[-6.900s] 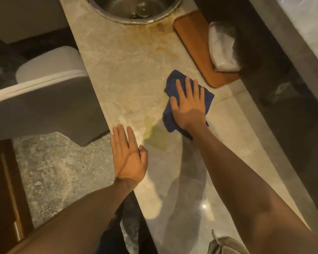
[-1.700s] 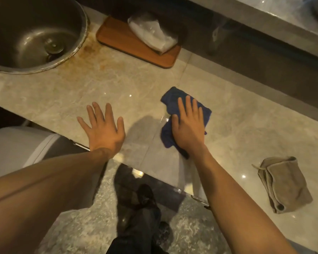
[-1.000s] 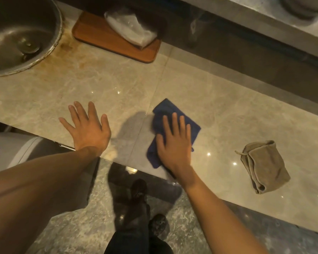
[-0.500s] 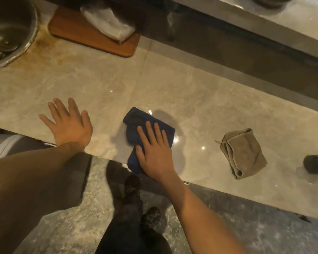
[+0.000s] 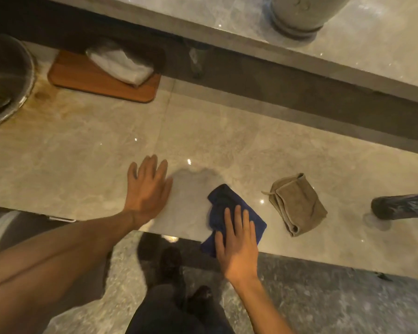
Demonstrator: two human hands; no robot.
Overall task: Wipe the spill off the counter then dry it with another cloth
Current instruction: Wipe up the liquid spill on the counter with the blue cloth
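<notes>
Pressing flat right hand [image 5: 238, 247] on blue cloth [image 5: 229, 208], open grip, counter [image 5: 82, 165] edge

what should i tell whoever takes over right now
Left hand: flat on the counter, empty.
Right hand: palm down on the blue cloth at the counter's near edge.
Tan cloth: folded, untouched, to the right of the blue one.
Done: wiping is underway; whether any spill remains can't be told in the glare.
Left: finish wiping, then dry the spot with the tan cloth.
</notes>
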